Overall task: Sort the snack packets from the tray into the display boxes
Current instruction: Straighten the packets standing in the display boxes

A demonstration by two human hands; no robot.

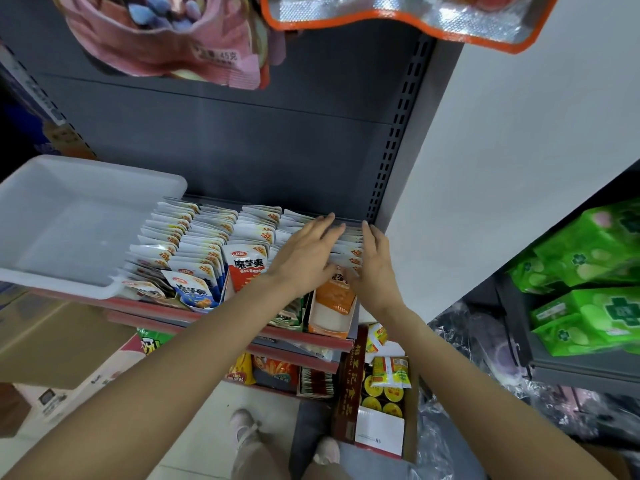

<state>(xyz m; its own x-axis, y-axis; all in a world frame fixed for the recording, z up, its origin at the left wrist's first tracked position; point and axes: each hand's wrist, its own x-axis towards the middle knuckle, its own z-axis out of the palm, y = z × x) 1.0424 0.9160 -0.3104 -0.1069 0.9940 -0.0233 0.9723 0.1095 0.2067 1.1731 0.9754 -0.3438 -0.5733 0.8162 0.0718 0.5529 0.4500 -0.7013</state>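
Note:
A white plastic tray [52, 216] sits on the shelf at the left, and I see no packets in it. To its right stand rows of snack packets in display boxes: blue packets [194, 292], red packets [246, 268] and orange packets [334, 296]. My left hand [304, 251] lies flat with straight fingers on top of the rightmost row of packets [349, 249]. My right hand [374, 268] presses the right side of that same row, fingers extended. The orange display box [329, 323] sits below both hands.
A dark perforated shelf upright [394, 133] stands just right of the hands. Hanging snack bags [166, 36] are overhead. Lower shelves hold more snacks; an open carton of yellow items [384, 386] sits on the floor. Green packages [588, 278] fill a shelf at the right. Cardboard boxes [52, 341] are at the left.

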